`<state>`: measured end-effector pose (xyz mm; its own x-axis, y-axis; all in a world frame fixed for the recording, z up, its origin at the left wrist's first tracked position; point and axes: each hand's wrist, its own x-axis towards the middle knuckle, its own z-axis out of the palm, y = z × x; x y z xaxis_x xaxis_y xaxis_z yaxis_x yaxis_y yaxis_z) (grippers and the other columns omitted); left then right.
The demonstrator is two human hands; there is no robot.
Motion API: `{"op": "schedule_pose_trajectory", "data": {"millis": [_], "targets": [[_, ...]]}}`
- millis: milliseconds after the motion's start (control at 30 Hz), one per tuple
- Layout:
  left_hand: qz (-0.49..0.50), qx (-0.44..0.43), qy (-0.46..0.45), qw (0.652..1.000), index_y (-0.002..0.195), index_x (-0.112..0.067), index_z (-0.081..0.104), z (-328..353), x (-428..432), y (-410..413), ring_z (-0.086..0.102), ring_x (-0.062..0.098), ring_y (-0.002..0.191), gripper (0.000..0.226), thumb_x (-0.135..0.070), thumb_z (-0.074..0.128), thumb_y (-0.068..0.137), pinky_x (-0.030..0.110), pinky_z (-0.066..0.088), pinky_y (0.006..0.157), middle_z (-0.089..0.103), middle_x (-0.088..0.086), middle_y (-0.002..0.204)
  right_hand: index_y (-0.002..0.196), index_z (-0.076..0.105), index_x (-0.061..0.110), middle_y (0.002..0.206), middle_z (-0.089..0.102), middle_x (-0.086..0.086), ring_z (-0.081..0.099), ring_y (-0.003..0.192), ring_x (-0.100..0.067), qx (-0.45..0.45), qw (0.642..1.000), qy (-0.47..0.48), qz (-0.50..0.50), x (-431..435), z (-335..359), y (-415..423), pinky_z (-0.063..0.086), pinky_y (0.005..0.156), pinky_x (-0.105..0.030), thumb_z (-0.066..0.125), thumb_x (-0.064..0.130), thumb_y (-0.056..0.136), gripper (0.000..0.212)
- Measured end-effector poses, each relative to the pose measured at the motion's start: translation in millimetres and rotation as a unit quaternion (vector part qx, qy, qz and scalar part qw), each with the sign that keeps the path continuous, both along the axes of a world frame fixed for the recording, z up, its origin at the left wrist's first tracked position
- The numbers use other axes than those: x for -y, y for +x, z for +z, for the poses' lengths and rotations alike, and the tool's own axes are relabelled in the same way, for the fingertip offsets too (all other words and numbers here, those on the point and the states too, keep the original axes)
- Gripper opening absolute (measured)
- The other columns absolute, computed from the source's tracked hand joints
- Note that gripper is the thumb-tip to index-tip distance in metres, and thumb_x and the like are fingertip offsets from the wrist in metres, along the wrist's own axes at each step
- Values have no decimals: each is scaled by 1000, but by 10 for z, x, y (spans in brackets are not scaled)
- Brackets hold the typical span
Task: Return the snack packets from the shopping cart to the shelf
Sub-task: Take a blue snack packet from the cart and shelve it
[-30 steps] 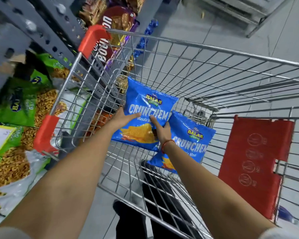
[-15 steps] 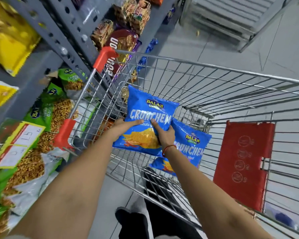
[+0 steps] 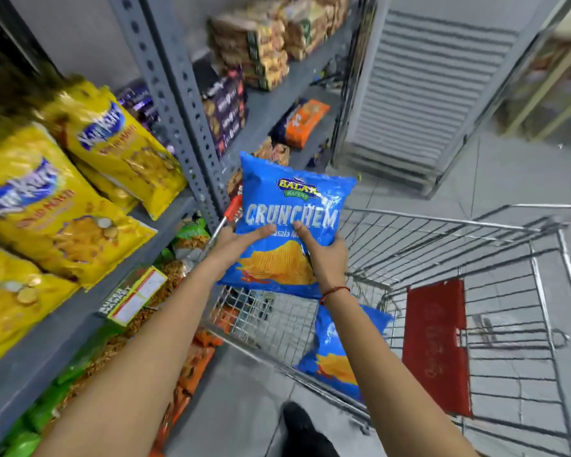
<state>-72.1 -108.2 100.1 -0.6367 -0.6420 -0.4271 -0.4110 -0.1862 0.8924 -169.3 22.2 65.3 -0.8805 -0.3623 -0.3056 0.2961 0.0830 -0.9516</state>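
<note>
A blue Crunchem snack packet (image 3: 294,199) is held upright above the cart's left edge. My left hand (image 3: 236,240) grips its lower left side and my right hand (image 3: 325,255) grips its lower right side, a red thread on that wrist. A second blue Crunchem packet (image 3: 340,344) lies inside the wire shopping cart (image 3: 442,245), partly hidden by my right forearm. The grey metal shelf (image 3: 89,305) runs along the left, close to the raised packet.
Yellow snack bags (image 3: 63,209) fill the shelf level at the left, green packets (image 3: 192,232) sit on the level below. Biscuit packs (image 3: 261,54) and an orange pack (image 3: 305,122) are farther along. The cart's red child-seat flap (image 3: 437,344) is at the right. Grey tiled floor (image 3: 475,179) lies ahead.
Both hands have lifted the top blue packet up out of the cart, toward the shelf on the left. The view has tilted upward; the other packet stays in the cart.
</note>
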Motion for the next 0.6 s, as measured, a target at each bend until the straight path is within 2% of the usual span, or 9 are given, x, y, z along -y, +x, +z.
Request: {"op": "schedule_pose_trajectory", "data": {"millis": [33, 67, 133, 167, 233, 333, 400, 467, 600], "targets": [[-3, -7, -4, 1000, 98, -20, 65, 129, -3, 8, 69, 20, 89, 51, -45, 82, 58, 38, 55, 84, 72, 5, 100, 106, 68, 13, 94, 73, 5, 67, 71, 9, -17, 1000, -7, 5, 26, 108, -13, 51, 61, -9, 83, 36, 69, 45], [1, -23, -18, 1000, 94, -22, 65, 312, -8, 45, 68, 20, 88, 45, -45, 82, 59, 40, 54, 86, 71, 4, 100, 105, 69, 16, 94, 74, 6, 68, 74, 8, -38, 999, -18, 8, 45, 284, -2, 52, 65, -12, 83, 36, 69, 44], [19, -61, -54, 996, 79, -27, 58, 743, -45, 153, 64, 16, 81, 22, -33, 77, 71, 36, 51, 85, 68, -2, 92, 101, 69, 21, 97, 75, 6, 71, 86, -3, -75, 996, -49, 18, 88, 677, 51, 57, 78, -29, 84, 41, 65, 44], [31, -84, -78, 993, 76, -28, 56, 965, -64, 200, 63, 16, 82, 20, -28, 76, 74, 34, 50, 83, 65, -4, 87, 101, 69, 21, 98, 76, 5, 72, 89, -7, -94, 993, -62, 21, 125, 885, 77, 58, 82, -34, 85, 44, 63, 47], [36, -128, -130, 983, 79, -31, 60, 1380, -63, 321, 65, 13, 86, 17, -27, 75, 75, 28, 51, 80, 66, -8, 86, 103, 70, 17, 99, 76, 3, 71, 88, -5, -134, 986, -100, 27, 194, 1319, 156, 57, 79, -27, 84, 39, 66, 46], [56, -181, -193, 963, 87, -30, 66, 1938, 2, 550, 68, 8, 84, 19, -28, 77, 72, 22, 54, 74, 70, -8, 90, 102, 71, 15, 90, 73, 10, 64, 72, 15, -192, 971, -142, 31, 270, 1964, 318, 49, 66, -9, 83, 34, 70, 39], [82, -207, -226, 948, 83, -29, 67, 2313, 10, 735, 69, 6, 78, 17, -29, 78, 70, 22, 55, 72, 71, -6, 87, 102, 71, 14, 89, 73, 10, 65, 72, 13, -214, 960, -177, 47, 328, 2343, 443, 53, 68, -14, 83, 34, 70, 40], [107, -228, -256, 933, 82, -27, 69, 2657, 10, 937, 69, 10, 79, 19, -32, 80, 67, 27, 56, 74, 73, -3, 87, 103, 71, 15, 95, 75, 5, 70, 84, 1, -237, 946, -215, 61, 399, 2704, 611, 57, 77, -26, 84, 35, 68, 42], [159, -278, -316, 893, 77, -28, 68, 3215, 36, 1379, 69, 2, 73, 14, -27, 79, 69, 18, 55, 67, 72, -16, 74, 105, 70, 8, 98, 76, -1, 72, 90, -9, -263, 907, -308, 120, 615, 3285, 932, 59, 79, -27, 82, 22, 73, 37]]}}
